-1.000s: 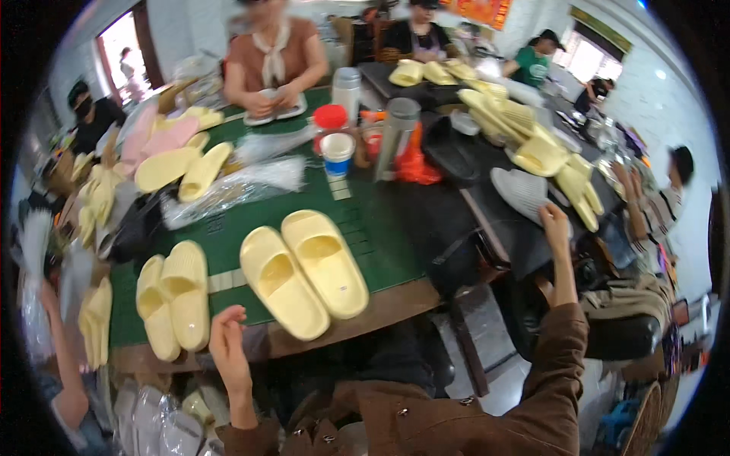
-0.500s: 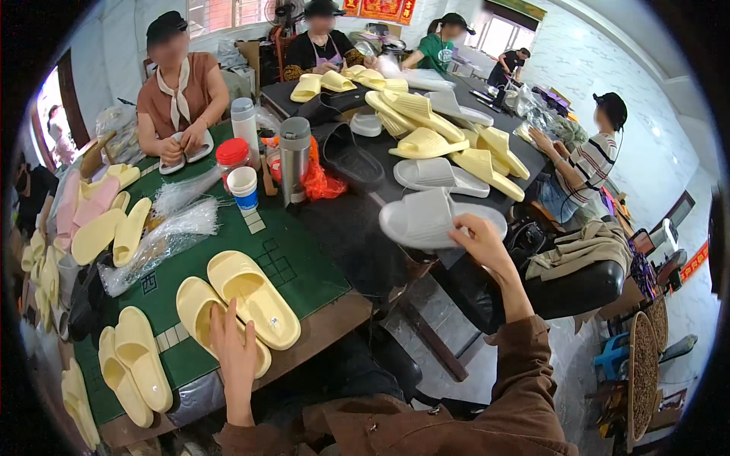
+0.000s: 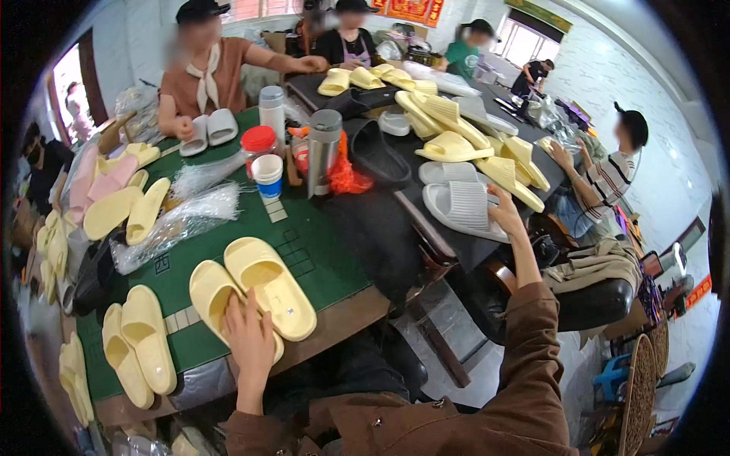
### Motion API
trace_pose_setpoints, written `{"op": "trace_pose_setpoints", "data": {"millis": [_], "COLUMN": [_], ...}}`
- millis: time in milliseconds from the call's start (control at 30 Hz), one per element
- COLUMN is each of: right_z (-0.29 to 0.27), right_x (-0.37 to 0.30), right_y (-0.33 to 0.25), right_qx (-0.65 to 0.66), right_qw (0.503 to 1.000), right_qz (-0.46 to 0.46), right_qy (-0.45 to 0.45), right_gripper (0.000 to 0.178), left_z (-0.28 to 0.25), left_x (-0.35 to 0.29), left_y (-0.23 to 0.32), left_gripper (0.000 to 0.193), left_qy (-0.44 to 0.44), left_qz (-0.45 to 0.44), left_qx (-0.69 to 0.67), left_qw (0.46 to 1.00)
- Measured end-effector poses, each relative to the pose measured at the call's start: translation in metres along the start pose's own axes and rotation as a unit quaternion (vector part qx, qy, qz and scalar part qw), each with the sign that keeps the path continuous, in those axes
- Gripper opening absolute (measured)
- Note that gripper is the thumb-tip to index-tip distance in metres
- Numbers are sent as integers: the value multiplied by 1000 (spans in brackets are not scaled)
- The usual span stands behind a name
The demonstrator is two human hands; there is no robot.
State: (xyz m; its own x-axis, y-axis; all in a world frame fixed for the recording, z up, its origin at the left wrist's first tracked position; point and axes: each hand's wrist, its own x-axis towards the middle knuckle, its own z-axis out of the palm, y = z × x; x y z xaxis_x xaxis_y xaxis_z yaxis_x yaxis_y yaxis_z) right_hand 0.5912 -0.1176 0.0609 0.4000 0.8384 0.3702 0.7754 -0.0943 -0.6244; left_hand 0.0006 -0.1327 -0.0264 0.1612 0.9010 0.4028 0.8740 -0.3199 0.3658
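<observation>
My right hand (image 3: pixel 505 211) has its fingers closed on the edge of a light grey ribbed slipper (image 3: pixel 458 204) at the near edge of the black table. Close behind it lies another grey slipper (image 3: pixel 441 172), partly hidden. My left hand (image 3: pixel 249 333) rests with outstretched fingers on the left slipper of a pale yellow pair; that slipper (image 3: pixel 211 286) is partly covered by the hand. The pair's right slipper (image 3: pixel 275 292) lies beside it, toe pointing away from me. A second yellow pair (image 3: pixel 139 342) stands to the left on the green mat.
The green-topped table (image 3: pixel 319 266) holds a steel flask (image 3: pixel 325 152), a paper cup (image 3: pixel 267 176), a red-lidded jar (image 3: pixel 258 144) and clear plastic bags (image 3: pixel 179 228). Many yellow slippers (image 3: pixel 452 147) lie on the black table. A co-worker (image 3: pixel 201 68) sits across, another (image 3: pixel 620 159) at right.
My right hand has set the grey slipper down on the black table's edge, beside the other grey one. The co-worker opposite has put down grey slippers and reaches sideways. The view has shifted slightly.
</observation>
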Motion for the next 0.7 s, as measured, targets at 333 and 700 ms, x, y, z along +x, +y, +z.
{"op": "trace_pose_setpoints", "data": {"millis": [333, 700], "right_z": [12, 49], "right_x": [12, -63], "right_y": [-26, -220], "right_qx": [-158, 123], "right_qw": [985, 974], "right_qz": [-63, -104], "right_qy": [27, -162], "right_gripper": [28, 15], "left_z": [-5, 0], "left_x": [2, 18], "left_y": [5, -2], "left_gripper": [51, 46], "left_qy": [7, 59], "left_qz": [23, 11], "left_qx": [31, 1], "left_qw": [999, 998]}}
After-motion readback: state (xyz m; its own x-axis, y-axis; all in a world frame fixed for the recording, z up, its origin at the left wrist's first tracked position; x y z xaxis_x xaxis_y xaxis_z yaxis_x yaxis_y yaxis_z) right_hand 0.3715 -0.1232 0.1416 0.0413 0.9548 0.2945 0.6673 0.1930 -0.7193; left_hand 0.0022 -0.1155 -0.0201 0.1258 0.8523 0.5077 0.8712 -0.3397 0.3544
